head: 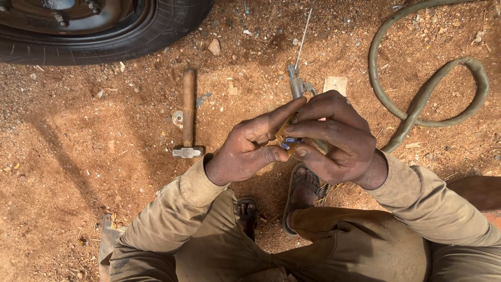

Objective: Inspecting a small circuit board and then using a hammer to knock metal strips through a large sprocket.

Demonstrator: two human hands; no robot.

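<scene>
Nearest the camera are the person's knees in khaki trousers and two sandalled feet (302, 190) planted on the red dirt ground (78, 156). Just above them the two hands meet. The left hand (250, 149) and the right hand (336, 141) both pinch a small object (288, 141) between fingertips and thumbs, each grip closed on it from its own side. The object is small, tan or yellowish with a bluish patch on its lower part; most of it is hidden by the fingers, so its exact shape cannot be told. It sits in the air above the feet, roughly in the middle of the view.

Right behind the hands a metal tool (296, 83) with a thin wire-like shaft lies on the ground, its lower end hidden by the fingers. To the left lies a hammer (188, 112) with a wooden handle, its head toward the person. To the right a greenish rubber hose (428, 89) loops across the dirt. Farthest away, at the upper left, is a tyre (104, 36) on its wheel.
</scene>
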